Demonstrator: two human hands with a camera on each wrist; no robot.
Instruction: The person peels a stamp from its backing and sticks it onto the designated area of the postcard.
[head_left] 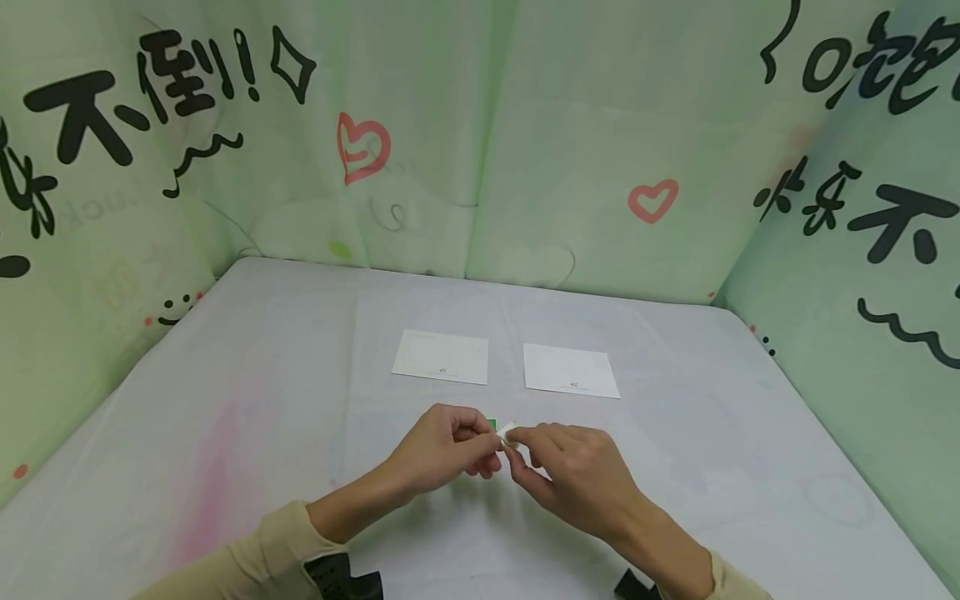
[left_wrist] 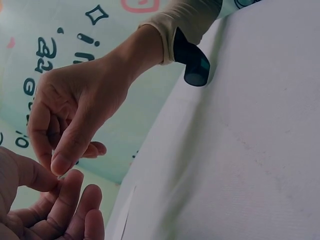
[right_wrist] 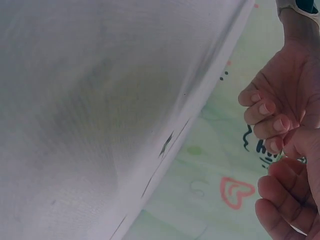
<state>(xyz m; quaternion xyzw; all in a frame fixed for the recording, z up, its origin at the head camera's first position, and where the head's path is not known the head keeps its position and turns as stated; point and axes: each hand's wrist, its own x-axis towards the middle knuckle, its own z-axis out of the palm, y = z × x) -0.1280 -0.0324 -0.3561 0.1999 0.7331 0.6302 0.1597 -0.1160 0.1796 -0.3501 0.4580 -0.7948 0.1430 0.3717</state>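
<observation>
My left hand and right hand meet over the near middle of the table in the head view. Between their fingertips is a small, thin white piece, and a bit of green shows beside it. Each hand pinches this small white-and-green piece with thumb and forefinger; most of it is hidden by fingers, so I cannot tell its kind. In the left wrist view, the right hand reaches from above to the left fingertips. The right wrist view shows the left palm with its fingers curled.
Two white cards lie side by side beyond the hands, each with a small mark near its lower edge. A white cloth covers the table. Green curtains with black writing and red hearts surround it.
</observation>
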